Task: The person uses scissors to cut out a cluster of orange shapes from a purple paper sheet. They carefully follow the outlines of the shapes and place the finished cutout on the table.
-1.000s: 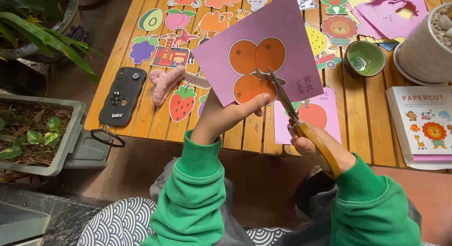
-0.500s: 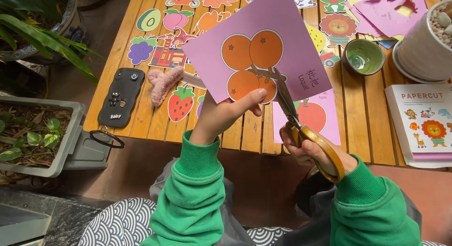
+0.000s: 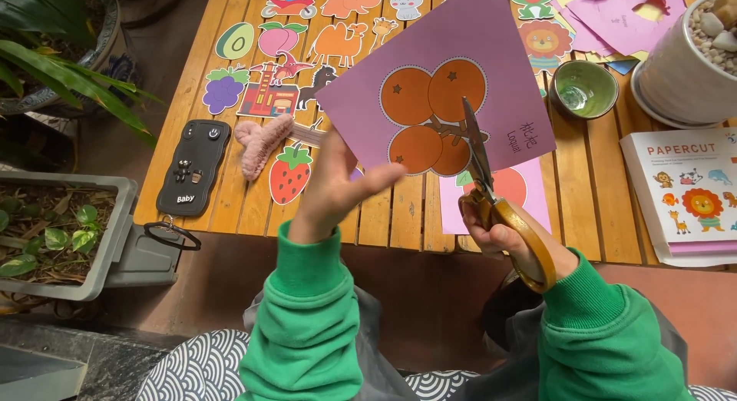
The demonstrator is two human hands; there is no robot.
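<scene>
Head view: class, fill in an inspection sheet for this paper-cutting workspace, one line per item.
Surface: slatted wooden table, mostly covered.
Job's things: purple sheet printed with orange fruits, held up; scissors, blades on the sheet.
Clutter: paper cut-outs of fruit and animals, black case, pink fuzzy item, small green bowl, craft booklet, purple scraps.
Hands: left hand pinches the sheet's lower edge; right hand has its fingers in the scissors' yellow handles.
Cables: nothing seen.
Surroundings: white pot of pebbles, grey planter, leafy plant.
</scene>
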